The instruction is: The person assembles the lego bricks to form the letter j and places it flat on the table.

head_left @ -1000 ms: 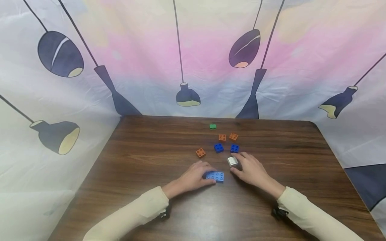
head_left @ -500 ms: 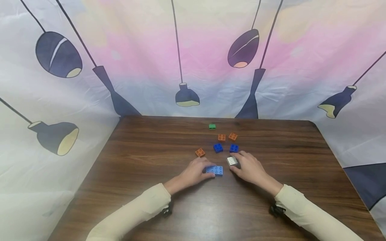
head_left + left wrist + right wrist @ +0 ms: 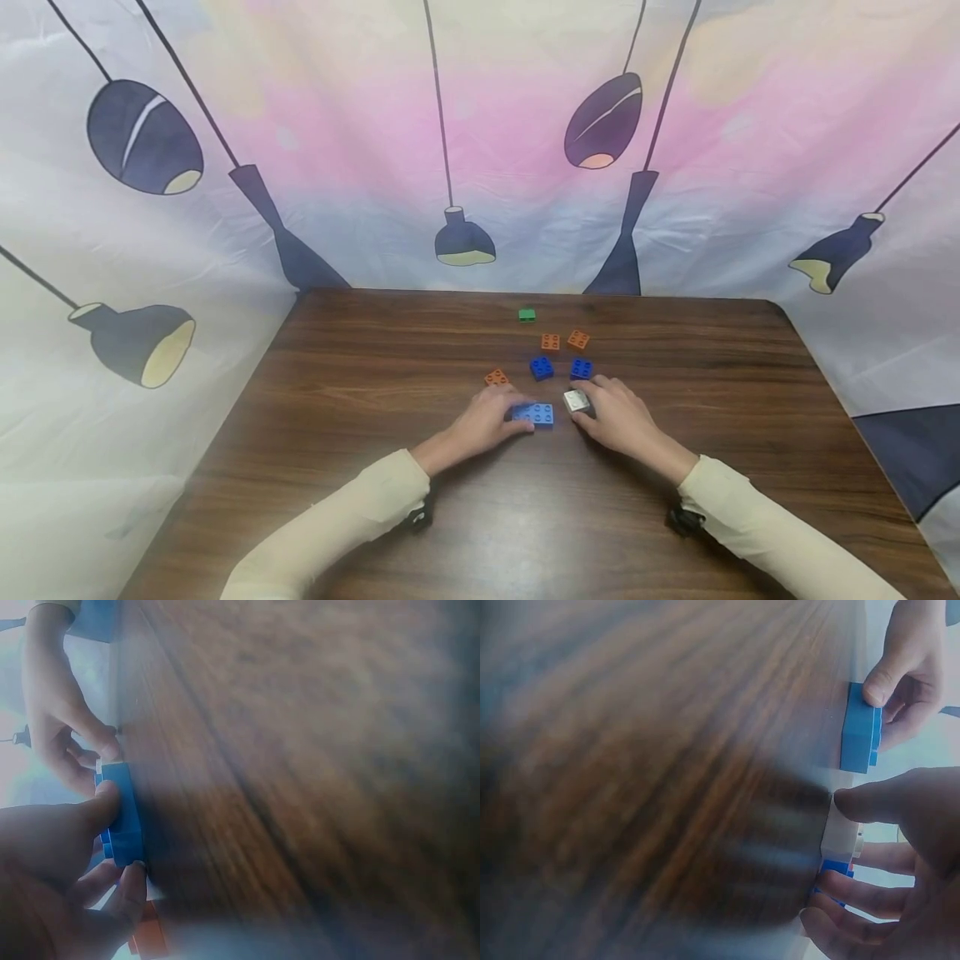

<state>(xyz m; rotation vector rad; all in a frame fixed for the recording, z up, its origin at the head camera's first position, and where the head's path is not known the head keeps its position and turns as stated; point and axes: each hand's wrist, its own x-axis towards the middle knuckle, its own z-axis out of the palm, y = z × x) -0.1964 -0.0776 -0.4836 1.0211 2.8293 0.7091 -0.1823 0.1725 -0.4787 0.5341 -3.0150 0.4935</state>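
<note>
My left hand (image 3: 483, 421) grips the left end of a light blue toy building brick (image 3: 542, 415), thumb on its near side and fingers on its far side. Two rows of studs face up. In the left wrist view the brick's long blue side (image 3: 126, 817) shows beside the thumb. To its right, my right hand (image 3: 622, 421) holds a small white building brick (image 3: 576, 401) between thumb and fingers. The right wrist view shows the thumb at one edge of the white brick (image 3: 840, 834). A narrow gap separates the two bricks in the head view.
Just beyond the left fingers lies an orange brick (image 3: 496, 377). Two dark blue bricks (image 3: 542, 368) sit past the hands, one right by the right fingertips. Farther back are two more orange bricks (image 3: 551, 342) and a green one (image 3: 527, 315) on the wooden table (image 3: 360, 350).
My left hand has slid the light blue brick away from me, so it now stands almost level with the white brick. The right hand has stayed nearly in place.
</note>
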